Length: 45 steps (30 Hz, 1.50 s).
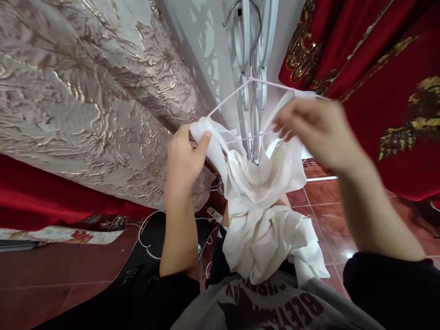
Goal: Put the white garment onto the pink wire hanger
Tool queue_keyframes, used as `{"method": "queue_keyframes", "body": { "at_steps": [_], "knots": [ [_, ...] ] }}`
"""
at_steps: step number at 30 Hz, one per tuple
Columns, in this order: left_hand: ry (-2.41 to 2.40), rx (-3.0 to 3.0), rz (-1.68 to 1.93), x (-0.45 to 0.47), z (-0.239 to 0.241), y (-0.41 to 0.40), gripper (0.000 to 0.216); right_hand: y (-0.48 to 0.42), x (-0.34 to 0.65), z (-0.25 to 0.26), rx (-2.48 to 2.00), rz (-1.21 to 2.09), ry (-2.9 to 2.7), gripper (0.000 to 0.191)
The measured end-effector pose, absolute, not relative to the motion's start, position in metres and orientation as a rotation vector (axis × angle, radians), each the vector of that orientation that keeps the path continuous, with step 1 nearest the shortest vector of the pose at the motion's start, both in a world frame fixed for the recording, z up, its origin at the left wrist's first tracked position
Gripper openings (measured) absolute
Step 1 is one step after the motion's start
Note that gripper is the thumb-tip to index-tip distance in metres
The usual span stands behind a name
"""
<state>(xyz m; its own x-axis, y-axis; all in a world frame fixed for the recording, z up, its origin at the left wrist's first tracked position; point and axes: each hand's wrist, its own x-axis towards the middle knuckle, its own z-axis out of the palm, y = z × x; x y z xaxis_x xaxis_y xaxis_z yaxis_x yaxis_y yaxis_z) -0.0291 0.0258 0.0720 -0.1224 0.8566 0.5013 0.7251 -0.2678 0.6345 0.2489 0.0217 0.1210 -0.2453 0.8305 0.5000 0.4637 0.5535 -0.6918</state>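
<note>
A white garment [264, 238] of thin fabric hangs in front of me on a pale pink hanger [229, 97]. Its lower part is bunched over my lap. At the garment's left shoulder, my left hand [187, 153] is closed on the cloth, with the thumb on top beside the hanger's end. My right hand [309, 126] is in front of the garment's right shoulder, its fingers bent and blurred by motion. Whether those fingers pinch the cloth, I cannot tell.
White metal rails [263, 41] with a hook stand behind the hanger. Pink-and-gold brocade cloth [96, 101] hangs on the left, and red embroidered cloth [381, 91] on the right. A black seat-like surface [137, 270] with white cables lies lower left, above red floor tiles [326, 224].
</note>
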Motion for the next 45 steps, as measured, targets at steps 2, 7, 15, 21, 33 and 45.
{"method": "queue_keyframes", "body": {
  "at_steps": [2,7,15,21,33,45],
  "knots": [
    [1.653,1.842,1.634,-0.022,0.049,0.024,0.048,0.037,0.233,0.082,-0.946,0.398,-2.049,0.020],
    [1.256,1.581,1.949,0.009,0.009,0.021,0.058,0.065,0.207,0.007,-1.064,0.210,-2.034,0.022],
    [1.139,1.380,2.042,0.034,0.045,0.018,0.041,0.033,0.195,-0.018,-1.086,0.062,-1.845,0.021],
    [0.730,0.856,1.996,-0.035,0.052,0.022,0.030,0.025,0.195,-0.014,-1.029,0.122,-1.822,0.021],
    [0.803,0.757,1.933,-0.004,0.004,0.010,0.061,0.006,0.191,0.004,-0.991,0.229,-1.822,0.019],
    [0.782,0.833,1.990,0.001,0.010,0.004,0.073,0.017,0.264,0.045,-1.348,0.342,-1.288,0.041]
  ]
}}
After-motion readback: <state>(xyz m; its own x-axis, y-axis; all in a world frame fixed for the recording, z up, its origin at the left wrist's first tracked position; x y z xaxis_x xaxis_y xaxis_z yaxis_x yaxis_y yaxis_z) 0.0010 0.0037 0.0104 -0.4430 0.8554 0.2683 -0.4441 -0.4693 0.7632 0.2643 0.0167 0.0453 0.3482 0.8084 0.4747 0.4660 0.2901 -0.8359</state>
